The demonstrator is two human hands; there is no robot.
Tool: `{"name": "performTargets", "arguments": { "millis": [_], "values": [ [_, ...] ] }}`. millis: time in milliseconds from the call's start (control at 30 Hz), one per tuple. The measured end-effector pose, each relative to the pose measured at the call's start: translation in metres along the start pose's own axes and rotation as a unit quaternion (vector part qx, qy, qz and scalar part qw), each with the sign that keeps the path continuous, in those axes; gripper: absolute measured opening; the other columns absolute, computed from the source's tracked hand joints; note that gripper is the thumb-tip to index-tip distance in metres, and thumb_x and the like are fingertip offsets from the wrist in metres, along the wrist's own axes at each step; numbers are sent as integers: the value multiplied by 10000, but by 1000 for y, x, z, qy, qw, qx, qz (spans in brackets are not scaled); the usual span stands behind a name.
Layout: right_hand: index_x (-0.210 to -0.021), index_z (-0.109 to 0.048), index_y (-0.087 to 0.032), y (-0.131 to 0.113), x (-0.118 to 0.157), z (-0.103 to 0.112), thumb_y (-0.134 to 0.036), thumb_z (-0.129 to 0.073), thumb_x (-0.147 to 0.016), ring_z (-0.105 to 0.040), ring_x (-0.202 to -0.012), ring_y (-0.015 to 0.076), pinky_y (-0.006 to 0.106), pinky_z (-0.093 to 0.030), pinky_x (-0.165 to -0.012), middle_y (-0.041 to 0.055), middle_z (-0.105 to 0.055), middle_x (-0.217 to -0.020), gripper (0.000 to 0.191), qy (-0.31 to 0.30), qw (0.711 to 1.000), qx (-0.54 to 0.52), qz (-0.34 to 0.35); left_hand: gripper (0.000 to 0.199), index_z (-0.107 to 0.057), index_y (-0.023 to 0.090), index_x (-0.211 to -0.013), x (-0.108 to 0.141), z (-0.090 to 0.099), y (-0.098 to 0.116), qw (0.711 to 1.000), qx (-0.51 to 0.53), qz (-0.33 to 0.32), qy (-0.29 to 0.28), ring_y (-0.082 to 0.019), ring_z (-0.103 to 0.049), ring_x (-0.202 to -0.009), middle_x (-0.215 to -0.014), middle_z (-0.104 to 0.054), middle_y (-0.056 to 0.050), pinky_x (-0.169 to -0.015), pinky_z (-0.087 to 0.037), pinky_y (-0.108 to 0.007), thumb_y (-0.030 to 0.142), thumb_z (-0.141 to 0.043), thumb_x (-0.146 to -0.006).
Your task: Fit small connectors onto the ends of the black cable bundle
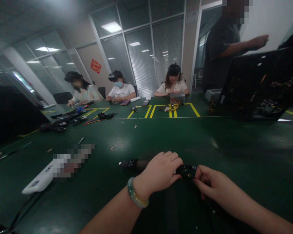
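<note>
Hands [161,172] on crosswise tool [141,164], tip [120,164] leftward

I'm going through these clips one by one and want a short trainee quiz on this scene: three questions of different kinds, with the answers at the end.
1. Multiple choice. The left hand lies over:
A) the white case
B) the dark cylindrical tool
C) the loose wires

2. True or false. The silver tip of the tool points away from the right hand.

3. Fill in the blank. The tape lines on the green table are ____ in colour.

Key: 1. B; 2. True; 3. yellow
</note>
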State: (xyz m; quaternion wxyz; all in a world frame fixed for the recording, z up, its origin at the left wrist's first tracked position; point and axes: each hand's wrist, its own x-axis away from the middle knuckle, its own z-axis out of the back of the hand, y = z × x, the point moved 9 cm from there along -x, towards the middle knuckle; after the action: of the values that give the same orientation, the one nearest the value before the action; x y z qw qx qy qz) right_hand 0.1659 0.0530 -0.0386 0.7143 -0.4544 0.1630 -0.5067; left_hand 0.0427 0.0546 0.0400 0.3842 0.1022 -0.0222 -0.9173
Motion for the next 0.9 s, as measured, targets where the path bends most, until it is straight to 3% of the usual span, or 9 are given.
{"name": "performTargets", "arguments": {
  "millis": [100,233,433,733,900],
  "values": [
    [-857,-510,-223,-1,0,0,-292,-478,-920,-635,-585,128,176,-436,-521,-45,-665,-639,99,5,1000,3,10,292,-526,215,-1040,-1,2,2,1000,-10,-6,10,-210,-524,-945,-1022,-564,-18,-796,-394,-333,329,-696,-832],
    [-854,-518,-222,0,1,0,-291,-487,-913,-629,-579,127,179,-429,-519,-45,-668,-644,95,11,1000,13,10,363,-532,201,-971,1,-2,9,1000,8,-10,8,-225,-525,-920,-966,-568,-26,-783,-403,-345,508,-656,-820],
    [-871,-538,-223,-5,2,6,-314,-477,-920,-631,-607,136,195,-418,-529,-37,-677,-668,120,25,999,19,12,121,-522,199,-932,-2,-14,13,1000,14,17,14,-187,-556,-885,-930,-572,-12,-833,-420,-330,254,-606,-865],
    [-969,-552,-252,-6,4,34,-380,-459,-940,-641,-650,145,223,-440,-564,-35,-674,-745,160,135,989,66,16,126,-508,198,-936,-6,-15,15,1000,4,17,16,-187,-552,-855,-929,-568,-8,-732,-437,-315,233,-598,-854],
    [-976,-567,-246,-2,2,39,-398,-457,-935,-637,-635,147,220,-438,-526,-26,-672,-754,192,156,986,50,15,121,-513,203,-939,-6,-16,13,999,18,28,18,-180,-554,-848,-919,-569,-1,-728,-439,-307,236,-591,-852]
  ]
}}
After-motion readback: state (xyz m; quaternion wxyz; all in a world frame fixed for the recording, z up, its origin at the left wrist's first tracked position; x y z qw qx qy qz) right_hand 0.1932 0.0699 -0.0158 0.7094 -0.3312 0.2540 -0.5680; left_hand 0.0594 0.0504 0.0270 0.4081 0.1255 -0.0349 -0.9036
